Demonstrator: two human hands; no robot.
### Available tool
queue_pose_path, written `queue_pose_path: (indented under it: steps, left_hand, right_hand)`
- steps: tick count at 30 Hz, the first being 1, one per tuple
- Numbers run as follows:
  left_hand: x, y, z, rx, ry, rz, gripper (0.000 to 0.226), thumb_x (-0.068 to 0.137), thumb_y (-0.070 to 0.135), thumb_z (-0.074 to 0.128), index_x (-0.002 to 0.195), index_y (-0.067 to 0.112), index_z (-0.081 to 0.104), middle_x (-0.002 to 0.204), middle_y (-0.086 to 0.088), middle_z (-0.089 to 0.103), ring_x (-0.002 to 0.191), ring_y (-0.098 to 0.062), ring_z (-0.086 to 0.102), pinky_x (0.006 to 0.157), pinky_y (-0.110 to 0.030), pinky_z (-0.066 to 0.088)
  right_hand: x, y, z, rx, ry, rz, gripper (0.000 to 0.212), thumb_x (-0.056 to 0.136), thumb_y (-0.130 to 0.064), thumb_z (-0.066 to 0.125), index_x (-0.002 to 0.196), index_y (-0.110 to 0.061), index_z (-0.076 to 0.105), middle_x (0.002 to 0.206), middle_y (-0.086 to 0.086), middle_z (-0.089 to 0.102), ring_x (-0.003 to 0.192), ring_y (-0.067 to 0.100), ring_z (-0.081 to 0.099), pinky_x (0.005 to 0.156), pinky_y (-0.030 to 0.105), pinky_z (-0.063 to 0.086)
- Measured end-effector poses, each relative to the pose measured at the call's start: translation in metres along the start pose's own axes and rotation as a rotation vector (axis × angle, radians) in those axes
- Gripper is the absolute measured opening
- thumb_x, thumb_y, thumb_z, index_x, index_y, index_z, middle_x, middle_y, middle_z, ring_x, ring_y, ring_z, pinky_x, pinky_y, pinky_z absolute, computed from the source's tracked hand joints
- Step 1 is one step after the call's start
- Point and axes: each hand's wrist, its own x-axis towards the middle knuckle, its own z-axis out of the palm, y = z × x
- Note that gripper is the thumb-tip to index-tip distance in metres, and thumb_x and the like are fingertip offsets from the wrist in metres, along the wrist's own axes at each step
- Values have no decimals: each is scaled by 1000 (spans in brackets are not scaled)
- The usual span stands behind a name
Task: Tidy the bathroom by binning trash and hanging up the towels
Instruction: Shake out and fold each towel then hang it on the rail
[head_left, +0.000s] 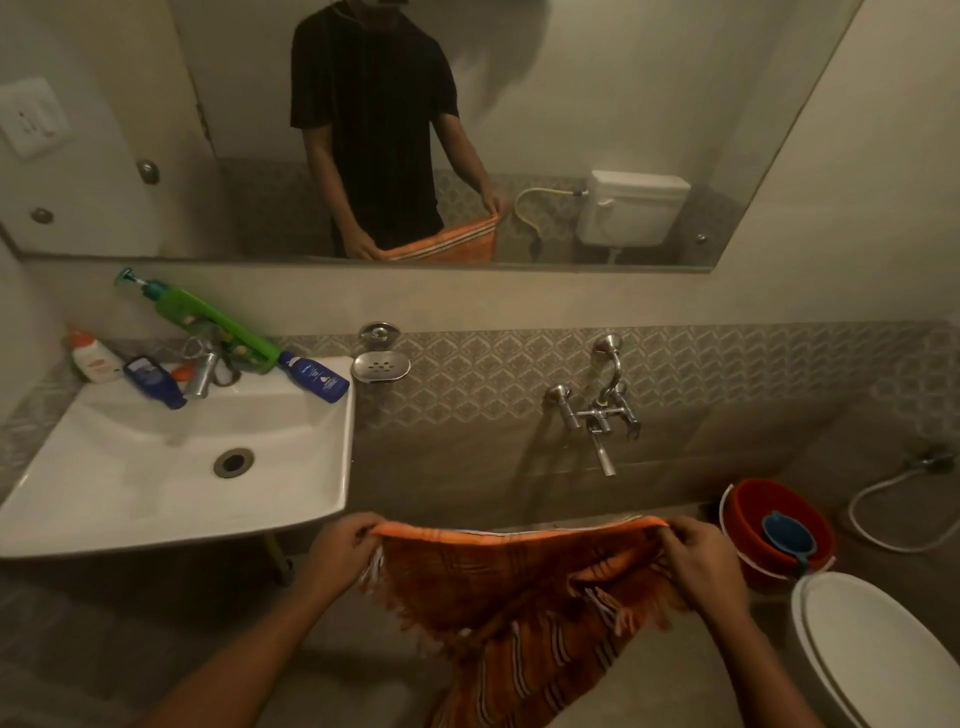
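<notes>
Both hands, left (340, 545) and right (698, 551), pinch the top edge of a fringed, striped orange towel (519, 597); its lower end runs off frame.

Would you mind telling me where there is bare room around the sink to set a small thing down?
The sink rim is bare along its front and right edge. Its basin is bare around the drain. The soap dish on the wall holds nothing. The back ledge is crowded: bottles crowd round the tap.

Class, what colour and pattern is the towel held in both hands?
The towel is orange with dark and white stripes and a fringed edge, shown best in the head view.
</notes>
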Motion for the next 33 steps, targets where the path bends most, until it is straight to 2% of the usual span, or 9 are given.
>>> queue_pose_path:
  steps: [3,7,12,16,21,25,27,31,33]
  left_hand:
    - [17,12,-6,-59,50,-41,18,97,18,61,95,28,76,93,11,74,90,-4,67,76,-20,49]
    - [37,29,-19,-72,25,-135,20,97,27,62,90,19,78,89,-3,74,86,-20,68,74,-29,47]
    - [27,20,-4,-6,-38,-350,44,100,42,55,87,8,79,86,-15,72,87,-32,67,78,-36,49]
    - [14,8,11,122,-228,-308,42,100,43,55,85,13,80,91,-13,77,91,-28,70,78,-33,48]
    - [30,39,-12,-18,-210,-174,37,97,45,59,76,22,79,74,-1,75,79,-21,72,74,-31,53]
    - [36,80,-39,-218,345,-226,34,103,40,51,81,21,68,77,-2,68,73,-18,61,66,-31,43]
    - [26,82,-44,-107,463,-226,40,104,40,47,77,16,65,74,-4,64,67,-17,57,62,-31,40]
    - [-16,48,-5,200,263,-260,49,102,50,44,84,15,73,78,-8,70,74,-30,66,69,-38,52]
    - [-41,34,23,150,181,-335,48,102,52,43,87,18,74,84,-7,73,79,-29,67,73,-37,53]
  right_hand:
    - [8,10,11,-103,-255,-23,8,91,-28,70,88,-35,69,77,-3,73,73,10,70,70,37,58]
    - [16,42,9,-222,-533,108,39,79,-9,79,108,-30,61,85,7,76,78,14,74,74,33,61]
    - [1,123,18,-653,-665,245,8,77,-26,74,79,-21,69,79,-5,71,75,8,70,69,27,58]
    - [-29,136,41,-815,-844,163,25,82,-25,67,59,-21,58,61,-4,57,56,4,53,58,22,44]
    - [-7,96,15,-465,-567,26,18,96,-34,58,86,-24,69,85,-3,67,78,11,65,69,30,52]
    - [7,64,-25,159,193,221,22,100,-32,58,90,-15,68,86,2,67,81,21,62,73,36,46]
    - [5,76,-33,143,387,447,24,102,-31,54,97,-10,65,90,7,62,85,25,56,76,35,41]
    - [-29,98,8,-33,-96,697,43,92,-47,66,91,-4,68,84,14,66,72,24,62,69,33,54]
    - [-56,86,46,-90,-438,687,30,89,-31,73,75,-6,62,73,11,60,61,19,55,58,29,44]
